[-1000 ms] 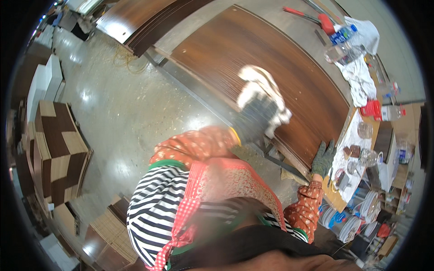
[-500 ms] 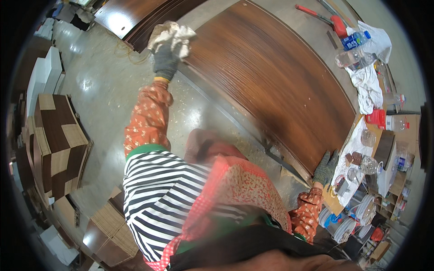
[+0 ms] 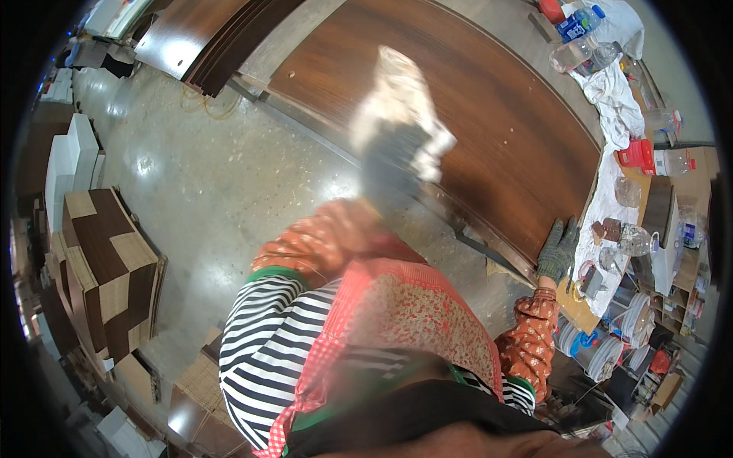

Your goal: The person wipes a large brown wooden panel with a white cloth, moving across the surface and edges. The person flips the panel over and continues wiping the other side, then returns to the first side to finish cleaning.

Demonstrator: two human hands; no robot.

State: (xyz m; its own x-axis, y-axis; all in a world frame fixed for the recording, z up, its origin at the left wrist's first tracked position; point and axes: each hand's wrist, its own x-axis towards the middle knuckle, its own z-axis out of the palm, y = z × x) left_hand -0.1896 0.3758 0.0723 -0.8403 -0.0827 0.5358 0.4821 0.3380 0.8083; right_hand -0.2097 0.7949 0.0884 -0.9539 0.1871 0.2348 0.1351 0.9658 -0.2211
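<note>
A large dark brown wood-grain panel (image 3: 489,145) lies in front of me on a metal-framed support. My left hand (image 3: 393,156), in a grey work glove, is closed on a crumpled off-white rag (image 3: 401,88) over the panel's near edge. Both are smeared by motion, and I cannot tell whether the rag touches the panel. My right hand (image 3: 557,250), also gloved, rests with its fingers stretched out at the panel's right near corner, beside a white cloth (image 3: 603,183).
Plastic bottles (image 3: 576,53), a red container (image 3: 635,155) and small jars stand along the right-hand bench. White coils (image 3: 599,355) sit below it. Stacked brown panels (image 3: 221,46) lie at the far left, and patterned boxes (image 3: 107,263) stand on the left floor.
My left hand has swept the rag from the panel's far left corner rightward and nearer to me. The right hand stays at the right corner. The view has shifted slightly.
</note>
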